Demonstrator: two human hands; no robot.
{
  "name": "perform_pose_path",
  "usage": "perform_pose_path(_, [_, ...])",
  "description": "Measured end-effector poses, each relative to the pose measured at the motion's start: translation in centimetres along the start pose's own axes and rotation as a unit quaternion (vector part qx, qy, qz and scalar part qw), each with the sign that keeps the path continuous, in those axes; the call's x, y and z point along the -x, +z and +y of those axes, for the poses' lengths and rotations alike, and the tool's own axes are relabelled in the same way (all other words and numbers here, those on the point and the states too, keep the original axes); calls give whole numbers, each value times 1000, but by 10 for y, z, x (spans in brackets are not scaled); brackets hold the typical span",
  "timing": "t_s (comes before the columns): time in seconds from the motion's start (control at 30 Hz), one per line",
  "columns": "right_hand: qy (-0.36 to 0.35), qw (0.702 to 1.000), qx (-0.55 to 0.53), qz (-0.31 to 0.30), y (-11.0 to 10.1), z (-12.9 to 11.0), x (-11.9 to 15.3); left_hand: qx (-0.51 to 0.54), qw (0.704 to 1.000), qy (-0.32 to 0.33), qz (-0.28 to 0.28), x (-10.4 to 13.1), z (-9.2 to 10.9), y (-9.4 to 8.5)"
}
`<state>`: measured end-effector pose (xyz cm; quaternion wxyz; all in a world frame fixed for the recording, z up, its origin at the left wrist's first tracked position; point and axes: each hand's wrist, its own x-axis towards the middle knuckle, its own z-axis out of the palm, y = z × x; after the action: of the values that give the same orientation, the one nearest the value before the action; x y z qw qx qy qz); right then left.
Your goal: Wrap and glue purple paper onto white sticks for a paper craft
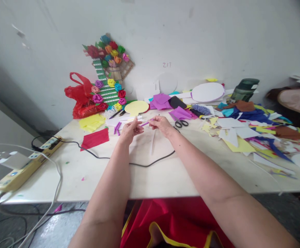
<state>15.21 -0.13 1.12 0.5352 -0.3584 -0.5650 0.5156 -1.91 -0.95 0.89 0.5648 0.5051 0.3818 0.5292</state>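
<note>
Purple strip (145, 123): 1, mid-frame above the counter (74, 187), spanning your 2 hands, probably so it stays straight.
Your left grip (132, 128): fingertips seemingly pinched on the strip's left end.
Your right grip (161, 124): thumb and fingers closed on its right end, likely to steady it.
Purple rolls (117, 128): about 3, overlapping, just left of your left grip, perhaps for easy reach.
Scissors (181, 123): 1 pair, right of center, handles turned toward you, presumably for quick pickup.
Red sheet (95, 139): 1, left of center, lying flat.
Black cord (150, 165): 1, passing beneath your 2 forearms.
Scrap heap (239, 144): 1, right of frame, pieces too tangled to count, likely kept off your working spot.
</note>
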Motion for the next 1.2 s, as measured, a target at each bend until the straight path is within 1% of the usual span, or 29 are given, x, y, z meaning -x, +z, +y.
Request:
perform_pose_path(0.1, [-3, 1000, -6, -3, 0, 1, 0, -42, 999, 16, -10, 1, -1, 4])
perform_pose_path(0.23, [-12, 1000, -13, -12, 0, 4, -1, -90, 994, 54, -18, 2, -2, 10])
perform_pose_path(0.37, [-11, 1000, -14, -19, 0, 8, -3, -126, 988, 95, -6, -1, -7, 11])
perform_pose_path(0.47, [-10, 1000, -16, -18, 0, 9, -4, -135, 984, 116, 11, -3, -9, 10])
perform_pose_path(0.7, [-9, 999, -39, -28, -1, 9, -3, -164, 973, 159, 31, -3, -8, 12])
perform_pose_path(0.87, [-13, 999, -39, -24, 0, 8, -2, -180, 968, 168, 44, -2, -6, 14])
perform_pose_path(1.2, [-10, 1000, -29, -7, 2, 9, -2, -168, 973, 151, 49, 1, -3, 17])
